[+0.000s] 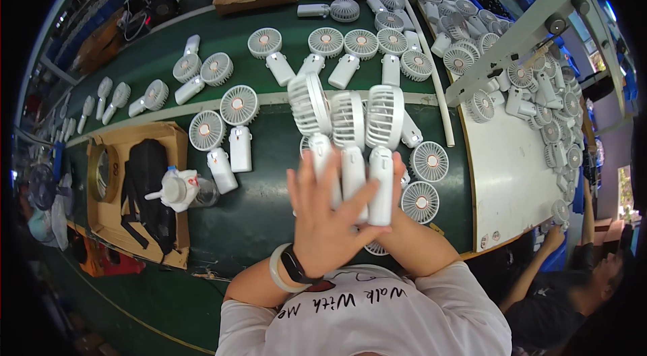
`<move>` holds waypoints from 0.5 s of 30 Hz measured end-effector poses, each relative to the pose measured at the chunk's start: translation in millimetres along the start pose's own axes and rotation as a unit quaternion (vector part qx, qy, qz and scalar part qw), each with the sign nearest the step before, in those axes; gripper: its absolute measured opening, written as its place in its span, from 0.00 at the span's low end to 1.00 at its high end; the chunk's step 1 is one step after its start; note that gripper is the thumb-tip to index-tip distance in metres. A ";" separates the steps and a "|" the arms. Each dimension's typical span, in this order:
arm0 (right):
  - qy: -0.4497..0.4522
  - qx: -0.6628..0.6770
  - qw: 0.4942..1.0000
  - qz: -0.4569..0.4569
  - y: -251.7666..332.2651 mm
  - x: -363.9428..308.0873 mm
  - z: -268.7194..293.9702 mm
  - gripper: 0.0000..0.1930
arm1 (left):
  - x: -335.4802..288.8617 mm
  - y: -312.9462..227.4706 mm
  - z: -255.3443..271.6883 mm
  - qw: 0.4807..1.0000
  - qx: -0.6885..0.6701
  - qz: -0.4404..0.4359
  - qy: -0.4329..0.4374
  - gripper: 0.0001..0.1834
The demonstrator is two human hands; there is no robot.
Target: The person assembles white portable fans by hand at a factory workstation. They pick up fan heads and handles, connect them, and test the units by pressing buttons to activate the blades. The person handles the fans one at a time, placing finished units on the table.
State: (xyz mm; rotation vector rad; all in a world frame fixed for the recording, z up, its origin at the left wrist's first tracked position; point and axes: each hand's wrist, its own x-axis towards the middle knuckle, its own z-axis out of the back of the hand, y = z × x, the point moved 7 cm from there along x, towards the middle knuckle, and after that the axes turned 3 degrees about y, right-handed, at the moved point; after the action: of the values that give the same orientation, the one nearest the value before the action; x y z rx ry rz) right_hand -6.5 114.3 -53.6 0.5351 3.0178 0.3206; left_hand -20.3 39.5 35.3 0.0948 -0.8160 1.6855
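Note:
Three white handheld fans (353, 181) stand side by side, heads up, in front of my chest. My right hand (396, 201) reaches behind them and clasps their handles, with fingertips showing at the right edge; the rest is mostly hidden. My left hand (323, 214) lies across the front of the handles, fingers stretched and spread, thumb over the middle handle. It covers most of the left fan's handle (320, 147). Behind and beside the held fans, more fans lie on the green table (269, 221), including one at the right (420, 202).
Fans lie in rows across a green belt (168, 46) beyond a pale rail. A cardboard tray (182, 221) at left holds a black pouch and tape roll, beside a white-capped bottle (176, 191). Fans crowd a white board (502, 174) at right. Metal posts rise there; another person sits nearby.

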 end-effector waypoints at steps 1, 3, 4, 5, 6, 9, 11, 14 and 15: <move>-0.016 0.000 1.000 0.004 9.0 -7.3 4.4 0.41 | 2.4 -9.9 -5.1 0.998 0.014 -0.057 0.014 0.35; -0.027 -0.022 0.999 0.017 30.5 -24.3 13.6 0.41 | 3.1 -26.6 -23.7 0.988 -0.005 -0.151 0.012 0.22; -0.026 -0.047 0.998 0.034 45.2 -33.9 15.1 0.42 | 4.9 -38.2 -24.2 0.960 -0.035 -0.275 0.038 0.14; -0.008 -0.097 0.993 0.066 66.3 -46.9 12.3 0.44 | 13.4 -30.7 -25.1 0.960 -0.069 -0.265 0.057 0.09; -0.023 -0.124 0.991 0.052 84.1 -59.1 16.7 0.48 | 23.2 -22.7 -26.4 0.958 -0.107 -0.254 0.073 0.04; -0.171 -0.330 0.906 0.202 169.1 -129.1 62.3 0.49 | 83.6 72.9 -39.4 0.995 -0.092 -0.040 0.007 0.12; -0.329 -0.482 0.775 0.242 222.8 -185.5 95.0 0.47 | 118.6 148.3 -56.1 0.993 0.039 0.111 0.013 0.21; -0.457 -0.709 0.479 0.243 280.9 -223.0 97.7 0.38 | 148.1 245.7 -89.4 0.932 0.148 0.319 0.087 0.27; -0.478 -0.704 0.466 0.243 295.4 -233.6 107.4 0.39 | 153.8 261.9 -99.5 0.922 0.163 0.337 0.105 0.26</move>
State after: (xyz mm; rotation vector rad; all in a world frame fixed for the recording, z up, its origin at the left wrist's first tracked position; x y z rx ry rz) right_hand 321.3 325.4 -90.0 0.8122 0.7627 1.5482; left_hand -262.5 208.3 -87.0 -0.1576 -0.4105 2.4260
